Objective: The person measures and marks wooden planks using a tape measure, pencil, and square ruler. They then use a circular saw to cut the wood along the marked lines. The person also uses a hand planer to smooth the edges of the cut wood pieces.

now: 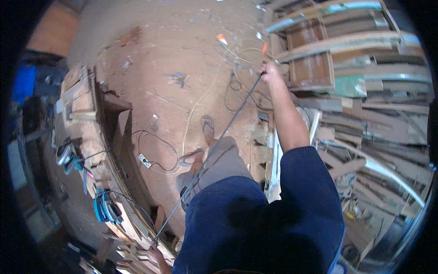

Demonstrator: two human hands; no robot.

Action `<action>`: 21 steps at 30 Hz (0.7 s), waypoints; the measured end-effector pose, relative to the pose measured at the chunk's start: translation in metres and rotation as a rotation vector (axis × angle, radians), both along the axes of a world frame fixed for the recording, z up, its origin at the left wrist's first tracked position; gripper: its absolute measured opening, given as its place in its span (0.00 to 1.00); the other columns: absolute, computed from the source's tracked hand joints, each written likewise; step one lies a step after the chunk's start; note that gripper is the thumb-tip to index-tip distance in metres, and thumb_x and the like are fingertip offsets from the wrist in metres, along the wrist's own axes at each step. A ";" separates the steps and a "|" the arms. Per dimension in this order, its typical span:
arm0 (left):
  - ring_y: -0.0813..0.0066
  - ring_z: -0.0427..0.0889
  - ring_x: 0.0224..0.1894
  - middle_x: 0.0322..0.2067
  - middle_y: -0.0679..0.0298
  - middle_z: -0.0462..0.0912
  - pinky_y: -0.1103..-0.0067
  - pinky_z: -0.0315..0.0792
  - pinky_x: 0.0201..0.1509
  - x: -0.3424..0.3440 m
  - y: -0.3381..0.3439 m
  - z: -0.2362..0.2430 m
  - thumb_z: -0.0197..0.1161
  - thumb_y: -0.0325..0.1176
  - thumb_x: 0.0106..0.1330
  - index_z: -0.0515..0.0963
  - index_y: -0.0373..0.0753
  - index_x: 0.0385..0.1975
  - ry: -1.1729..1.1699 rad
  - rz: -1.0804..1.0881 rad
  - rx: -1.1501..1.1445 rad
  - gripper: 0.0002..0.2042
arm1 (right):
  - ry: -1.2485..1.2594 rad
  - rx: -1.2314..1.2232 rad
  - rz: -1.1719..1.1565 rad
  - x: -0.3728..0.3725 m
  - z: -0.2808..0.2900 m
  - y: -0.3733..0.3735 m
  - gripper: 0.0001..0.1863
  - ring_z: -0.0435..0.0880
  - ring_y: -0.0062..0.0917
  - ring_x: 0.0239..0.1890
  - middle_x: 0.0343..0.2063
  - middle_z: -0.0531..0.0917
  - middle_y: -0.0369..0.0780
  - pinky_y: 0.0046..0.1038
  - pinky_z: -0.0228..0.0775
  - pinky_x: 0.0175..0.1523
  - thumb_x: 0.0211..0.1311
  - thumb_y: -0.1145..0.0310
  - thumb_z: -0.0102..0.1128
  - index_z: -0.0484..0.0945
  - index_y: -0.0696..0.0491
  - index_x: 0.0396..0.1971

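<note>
A dark cord (232, 119) runs taut on a slant across the front of my body, between my two hands. My right hand (270, 71), arm stretched far ahead, is closed round its upper end. Just beyond that fist an orange piece (264, 49) sticks up; whether it belongs to the cord I cannot tell. Low at the left, my left hand (156, 258) is closed on the cord's other end, beside the wooden bench. Its fingers show only in part. A second orange-and-white piece (221, 39) lies on the floor ahead, joined to a pale cable (237, 56).
Along the left runs a wooden bench (86, 125) with a blue power tool (106, 208) and a grey-blue one (68, 157). A white power strip (145, 160) and loose cables lie on the floor near my feet. Stacked timber (383, 114) and wooden frames (310, 55) fill the right.
</note>
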State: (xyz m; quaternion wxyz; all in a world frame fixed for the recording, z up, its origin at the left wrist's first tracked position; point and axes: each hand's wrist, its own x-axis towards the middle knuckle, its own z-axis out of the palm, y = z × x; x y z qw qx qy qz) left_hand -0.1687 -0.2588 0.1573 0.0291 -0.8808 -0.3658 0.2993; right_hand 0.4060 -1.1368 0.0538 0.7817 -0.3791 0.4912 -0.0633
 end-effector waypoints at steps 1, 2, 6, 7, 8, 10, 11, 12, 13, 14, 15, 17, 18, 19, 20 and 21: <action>0.40 0.83 0.30 0.30 0.42 0.86 0.54 0.74 0.37 0.004 -0.002 0.002 0.50 0.60 0.75 0.87 0.30 0.33 0.012 -0.009 -0.031 0.33 | -0.044 -0.051 -0.058 -0.016 0.008 -0.029 0.11 0.56 0.16 0.13 0.14 0.59 0.26 0.22 0.51 0.19 0.77 0.65 0.50 0.70 0.47 0.30; 0.40 0.83 0.31 0.30 0.42 0.86 0.54 0.74 0.38 0.004 -0.006 0.007 0.50 0.61 0.75 0.87 0.30 0.33 0.035 -0.002 -0.056 0.34 | -0.092 -0.099 -0.108 -0.029 0.023 -0.054 0.10 0.56 0.16 0.13 0.14 0.59 0.27 0.22 0.52 0.19 0.77 0.65 0.51 0.71 0.47 0.31; 0.43 0.84 0.31 0.29 0.44 0.87 0.55 0.74 0.41 0.010 -0.027 0.008 0.49 0.62 0.75 0.87 0.30 0.32 0.114 0.017 -0.169 0.35 | -0.146 -0.500 -0.123 -0.109 0.116 -0.145 0.06 0.59 0.16 0.15 0.16 0.60 0.28 0.21 0.53 0.21 0.77 0.65 0.52 0.74 0.50 0.38; 0.43 0.84 0.31 0.29 0.44 0.87 0.55 0.75 0.41 0.010 -0.027 0.007 0.49 0.62 0.75 0.87 0.30 0.32 0.123 0.018 -0.183 0.35 | -0.184 -0.497 -0.210 -0.130 0.145 -0.150 0.06 0.57 0.16 0.15 0.17 0.60 0.28 0.22 0.51 0.21 0.77 0.65 0.53 0.74 0.51 0.40; 0.44 0.84 0.32 0.29 0.44 0.87 0.55 0.75 0.42 0.010 -0.023 0.007 0.49 0.62 0.75 0.87 0.30 0.32 0.135 0.005 -0.191 0.36 | -0.226 -0.490 -0.297 -0.156 0.163 -0.153 0.08 0.56 0.16 0.15 0.17 0.59 0.28 0.22 0.50 0.22 0.76 0.64 0.54 0.74 0.53 0.42; 0.45 0.85 0.32 0.28 0.45 0.87 0.56 0.75 0.44 0.011 -0.018 -0.008 0.48 0.63 0.75 0.87 0.30 0.31 0.142 -0.009 -0.241 0.36 | -0.268 -0.561 -0.328 -0.217 0.183 -0.175 0.12 0.53 0.16 0.15 0.17 0.57 0.28 0.23 0.46 0.22 0.78 0.60 0.53 0.74 0.53 0.47; 0.46 0.85 0.32 0.28 0.46 0.87 0.56 0.75 0.44 0.007 -0.015 -0.015 0.48 0.63 0.75 0.87 0.30 0.31 0.137 -0.007 -0.263 0.36 | -0.220 -0.566 -0.349 -0.238 0.188 -0.176 0.13 0.53 0.16 0.15 0.17 0.57 0.29 0.24 0.46 0.22 0.79 0.58 0.51 0.74 0.52 0.48; 0.47 0.85 0.32 0.28 0.46 0.87 0.56 0.75 0.45 0.002 -0.009 -0.021 0.48 0.63 0.75 0.87 0.30 0.31 0.121 -0.009 -0.279 0.37 | -0.174 -0.565 -0.358 -0.251 0.188 -0.166 0.14 0.53 0.16 0.15 0.17 0.57 0.29 0.24 0.45 0.21 0.79 0.57 0.50 0.75 0.52 0.49; 0.47 0.85 0.32 0.28 0.46 0.88 0.57 0.75 0.46 -0.002 -0.002 -0.028 0.47 0.64 0.75 0.87 0.30 0.31 0.100 0.000 -0.298 0.37 | -0.168 -0.578 -0.362 -0.261 0.181 -0.145 0.16 0.52 0.16 0.15 0.17 0.57 0.29 0.24 0.45 0.21 0.79 0.55 0.50 0.75 0.52 0.49; 0.48 0.85 0.33 0.28 0.47 0.88 0.57 0.75 0.47 -0.009 0.004 -0.036 0.47 0.64 0.75 0.87 0.30 0.31 0.081 0.013 -0.325 0.37 | -0.167 -0.589 -0.350 -0.265 0.174 -0.120 0.17 0.52 0.16 0.15 0.17 0.56 0.28 0.23 0.44 0.21 0.80 0.53 0.50 0.76 0.52 0.48; 0.49 0.86 0.33 0.29 0.47 0.88 0.58 0.76 0.47 -0.014 0.027 -0.059 0.47 0.63 0.75 0.87 0.30 0.33 0.062 -0.010 -0.351 0.37 | -0.115 -0.576 -0.341 -0.283 0.165 -0.095 0.18 0.52 0.16 0.15 0.16 0.57 0.28 0.23 0.44 0.21 0.79 0.52 0.51 0.76 0.53 0.47; 0.49 0.86 0.34 0.32 0.48 0.89 0.60 0.78 0.45 -0.034 0.076 -0.096 0.47 0.62 0.76 0.87 0.30 0.39 -0.065 -0.114 -0.348 0.35 | -0.007 -0.468 -0.216 -0.311 0.120 -0.039 0.19 0.54 0.14 0.14 0.16 0.61 0.26 0.22 0.44 0.19 0.78 0.50 0.53 0.77 0.51 0.43; 0.48 0.87 0.34 0.32 0.48 0.89 0.60 0.78 0.41 -0.002 0.020 -0.070 0.50 0.61 0.75 0.87 0.32 0.40 -0.067 -0.080 -0.436 0.33 | 0.048 -0.479 -0.042 -0.305 0.108 0.001 0.17 0.57 0.12 0.13 0.15 0.64 0.25 0.21 0.46 0.18 0.78 0.50 0.53 0.78 0.50 0.41; 0.50 0.88 0.35 0.32 0.47 0.88 0.60 0.77 0.38 -0.014 0.046 -0.093 0.53 0.60 0.74 0.87 0.34 0.39 -0.001 -0.063 -0.427 0.30 | -0.011 -0.331 0.218 -0.325 0.065 0.008 0.16 0.65 0.15 0.17 0.19 0.72 0.28 0.22 0.54 0.21 0.78 0.49 0.53 0.80 0.46 0.39; 0.48 0.88 0.37 0.33 0.46 0.88 0.59 0.78 0.41 -0.007 0.029 -0.094 0.55 0.57 0.74 0.87 0.35 0.40 -0.066 -0.087 -0.444 0.27 | 0.057 -0.320 0.272 -0.322 0.038 0.052 0.17 0.65 0.15 0.16 0.19 0.72 0.28 0.24 0.54 0.20 0.78 0.50 0.52 0.80 0.47 0.37; 0.46 0.88 0.40 0.34 0.45 0.87 0.58 0.78 0.43 0.003 0.010 -0.093 0.56 0.55 0.73 0.86 0.37 0.41 -0.121 -0.116 -0.471 0.24 | 0.132 -0.316 0.324 -0.321 0.016 0.094 0.17 0.66 0.16 0.15 0.18 0.73 0.28 0.25 0.55 0.19 0.79 0.51 0.52 0.80 0.47 0.35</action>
